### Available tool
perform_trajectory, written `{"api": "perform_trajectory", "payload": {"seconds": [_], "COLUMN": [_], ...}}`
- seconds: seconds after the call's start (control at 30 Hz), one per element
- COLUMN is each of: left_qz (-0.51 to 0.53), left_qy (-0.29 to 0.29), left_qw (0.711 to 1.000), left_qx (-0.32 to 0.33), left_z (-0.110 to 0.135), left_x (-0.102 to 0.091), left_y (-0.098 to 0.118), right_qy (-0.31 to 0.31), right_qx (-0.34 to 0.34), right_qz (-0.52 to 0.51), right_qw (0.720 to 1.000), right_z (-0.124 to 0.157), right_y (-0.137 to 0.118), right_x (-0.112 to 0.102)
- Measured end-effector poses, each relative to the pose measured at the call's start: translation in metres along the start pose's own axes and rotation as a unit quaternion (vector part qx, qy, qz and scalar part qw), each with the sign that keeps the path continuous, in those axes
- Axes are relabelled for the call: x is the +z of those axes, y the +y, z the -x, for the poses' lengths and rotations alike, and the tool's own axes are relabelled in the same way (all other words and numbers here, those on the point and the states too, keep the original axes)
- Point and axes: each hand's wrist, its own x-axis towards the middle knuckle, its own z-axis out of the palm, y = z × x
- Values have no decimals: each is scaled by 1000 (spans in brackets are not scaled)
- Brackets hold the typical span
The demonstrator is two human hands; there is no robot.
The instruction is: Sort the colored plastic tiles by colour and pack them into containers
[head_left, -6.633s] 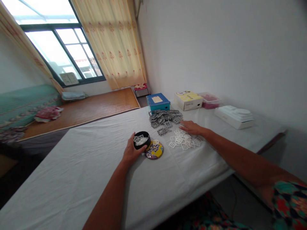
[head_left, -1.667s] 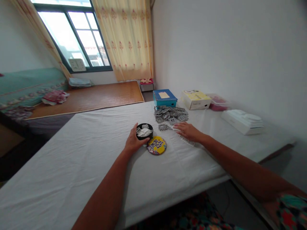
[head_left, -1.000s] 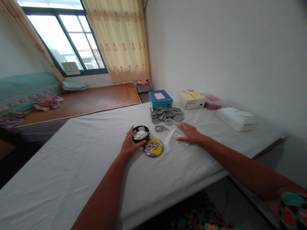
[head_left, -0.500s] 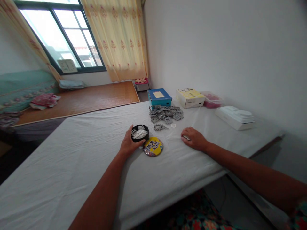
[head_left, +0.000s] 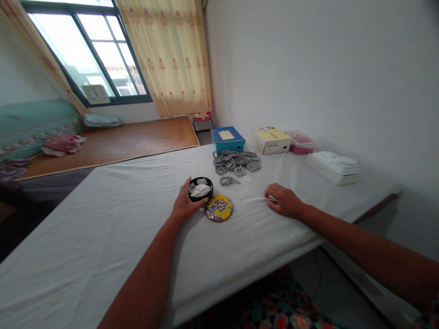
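Observation:
My left hand (head_left: 185, 203) is wrapped round the side of a round black tin (head_left: 210, 193), thumb at the near rim and fingers at the far left. Inside the tin lie several flat white plastic pieces (head_left: 199, 189). Its yellow patterned lid (head_left: 219, 208) rests on the cloth beside it, close to my left thumb. To the right, my right hand (head_left: 284, 201) is closed, low over the table, with the edge of a small white piece (head_left: 272, 199) showing between the curled fingers. One white square piece (head_left: 247, 178) lies near a small group of grey pieces (head_left: 228, 181).
A heap of grey interlocking pieces (head_left: 237, 162) lies before a blue box (head_left: 228, 139). Farther right stand a yellow-and-white box (head_left: 270, 140), a pink container (head_left: 302, 142) and a white box (head_left: 332, 168) along the wall. White cloth covers the table (head_left: 113, 214).
My right hand has moved slightly to the right, away from the white square piece, still closed. My left hand stays on the tin.

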Motion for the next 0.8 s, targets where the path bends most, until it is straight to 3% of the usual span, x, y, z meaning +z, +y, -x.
{"api": "perform_trajectory", "payload": {"seconds": [0.23, 0.4, 0.47, 0.6, 0.7, 0.8], "left_qz": [8, 9, 10, 19, 24, 29], "left_qy": [-12, -17, -19, -16, -17, -21], "left_qw": [1000, 1000, 1000, 1000, 999, 999], "left_qx": [4, 14, 13, 19, 19, 15], "left_z": [2, 1, 1, 1, 2, 3], "left_x": [1, 2, 4, 6, 7, 8], "left_y": [2, 1, 0, -4, -4, -3], "right_qy": [-9, -55, -66, -89, -108, -128], "right_qx": [18, 151, 221, 306, 266, 204], "right_qz": [-19, -126, -226, -469, -574, -629], "right_qw": [1000, 979, 946, 824, 767, 739], "right_z": [-8, -45, -64, -111, -152, -189], "right_y": [18, 50, 55, 34, -9, -65], "right_x": [4, -5, -12, -20, -19, -7]}}
